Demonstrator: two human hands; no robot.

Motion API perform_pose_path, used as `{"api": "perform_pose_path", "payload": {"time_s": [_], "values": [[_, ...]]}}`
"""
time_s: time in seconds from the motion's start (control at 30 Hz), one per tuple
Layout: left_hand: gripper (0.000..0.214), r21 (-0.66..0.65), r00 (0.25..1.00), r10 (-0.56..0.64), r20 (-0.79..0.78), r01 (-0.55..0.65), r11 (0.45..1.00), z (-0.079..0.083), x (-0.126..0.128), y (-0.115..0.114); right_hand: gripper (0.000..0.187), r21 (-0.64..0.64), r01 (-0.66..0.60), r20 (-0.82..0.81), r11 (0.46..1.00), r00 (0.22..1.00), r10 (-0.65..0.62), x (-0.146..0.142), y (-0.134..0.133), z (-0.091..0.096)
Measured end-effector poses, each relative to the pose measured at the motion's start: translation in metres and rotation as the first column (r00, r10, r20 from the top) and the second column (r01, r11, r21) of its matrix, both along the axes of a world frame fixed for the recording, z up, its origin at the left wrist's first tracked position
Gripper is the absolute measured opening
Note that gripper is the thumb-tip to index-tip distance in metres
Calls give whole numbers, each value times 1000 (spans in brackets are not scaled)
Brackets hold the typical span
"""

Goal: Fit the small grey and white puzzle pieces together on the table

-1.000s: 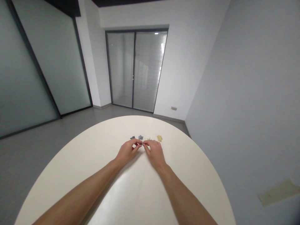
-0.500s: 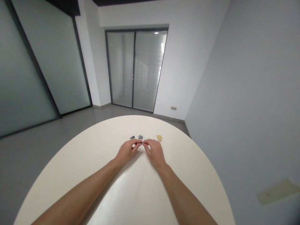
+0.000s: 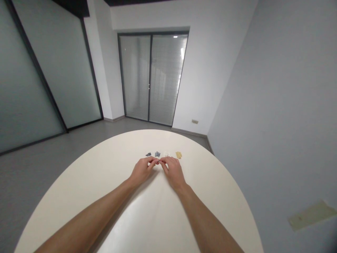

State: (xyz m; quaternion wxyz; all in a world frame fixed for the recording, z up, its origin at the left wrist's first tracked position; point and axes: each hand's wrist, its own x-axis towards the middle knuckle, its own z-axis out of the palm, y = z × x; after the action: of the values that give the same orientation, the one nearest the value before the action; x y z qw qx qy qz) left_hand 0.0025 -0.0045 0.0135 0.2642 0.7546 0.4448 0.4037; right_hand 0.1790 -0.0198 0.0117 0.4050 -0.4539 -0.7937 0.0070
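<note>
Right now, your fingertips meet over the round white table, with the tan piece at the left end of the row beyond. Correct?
No: the head view shows the tan piece at the right end of the row, the dark grey piece at the left end. The left hand and right hand do meet.

Left hand [image 3: 143,171] and right hand [image 3: 173,172] meet fingertip to fingertip over the round white table [image 3: 200,200], just near of a dark grey piece [image 3: 148,154], a blue-grey piece [image 3: 157,154], a white piece [image 3: 166,154] and a tan piece [image 3: 178,155]!
</note>
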Motion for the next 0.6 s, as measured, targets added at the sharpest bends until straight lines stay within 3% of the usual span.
{"api": "perform_pose_path", "payload": {"time_s": [0.37, 0.6], "values": [[38, -92, 992, -13, 122, 24, 995, 2, 9, 0, 18, 3, 11, -6, 1000, 1000, -11, 0, -1, 0], [25, 51, 997, 12, 83, -17, 999, -2, 4, -1, 20, -24, 33, -76, 999, 996, -35, -2, 0, 1]]}}
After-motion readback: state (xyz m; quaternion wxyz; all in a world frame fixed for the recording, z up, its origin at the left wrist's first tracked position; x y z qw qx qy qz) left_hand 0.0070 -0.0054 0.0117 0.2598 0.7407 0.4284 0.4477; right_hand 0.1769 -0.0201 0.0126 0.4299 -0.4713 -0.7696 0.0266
